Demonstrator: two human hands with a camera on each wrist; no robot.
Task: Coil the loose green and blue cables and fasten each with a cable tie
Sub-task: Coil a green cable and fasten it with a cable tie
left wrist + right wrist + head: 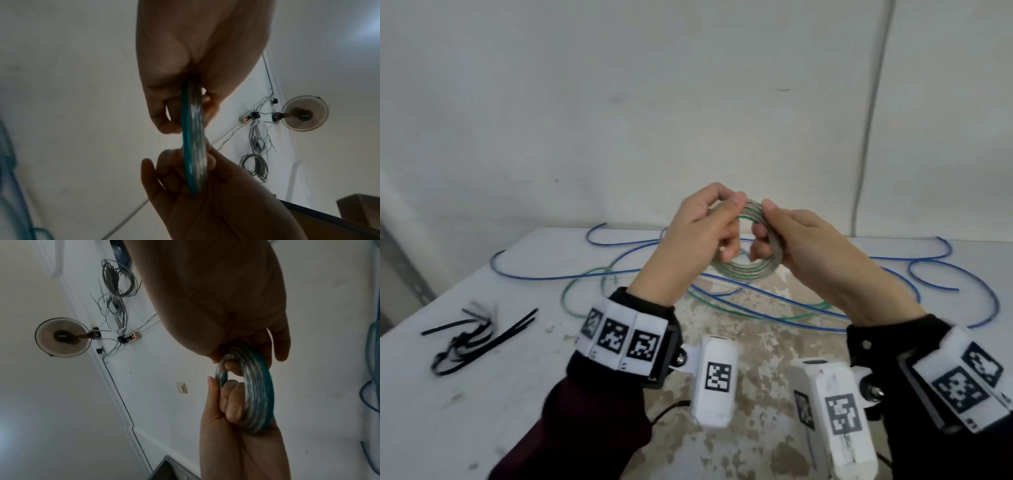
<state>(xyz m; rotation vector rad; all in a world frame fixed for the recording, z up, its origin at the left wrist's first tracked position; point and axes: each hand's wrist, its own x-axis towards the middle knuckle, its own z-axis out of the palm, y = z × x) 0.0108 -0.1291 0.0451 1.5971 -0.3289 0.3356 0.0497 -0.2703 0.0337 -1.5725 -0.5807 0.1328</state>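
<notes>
Cable ties (pixel 479 337) — a loose black heap, far left on the table (pixel 482 411), untouched and well apart from my hands.

Table — white top, its coating worn to mottled brown patches near me, between my wrists.

Blue cable (pixel 571 274) — uncoiled, running in long loops from the left side of the table, under my hands, to the far right edge.

Green cable, loose part (pixel 566 291) — lying on the table, tangled across the blue cable below my hands.

My left hand (pixel 698 236) — raised above the table, thumb and curled fingers pinching the left side of the coil. In the left wrist view my left hand (pixel 197 53) closes on the ring's rim from above.

Green cable, coiled part (pixel 748 267) — several turns wound into a small ring, held in the air between both hands; the strands look green and pale, blurred. Seen edge-on in the left wrist view (pixel 193 146), as an open ring in the right wrist view (pixel 257 394).

My right hand (pixel 808 250) — thumb on top, fingers hooked through the ring, gripping its right side. In the right wrist view my right hand (pixel 226 296) clamps the ring's rim.
</notes>
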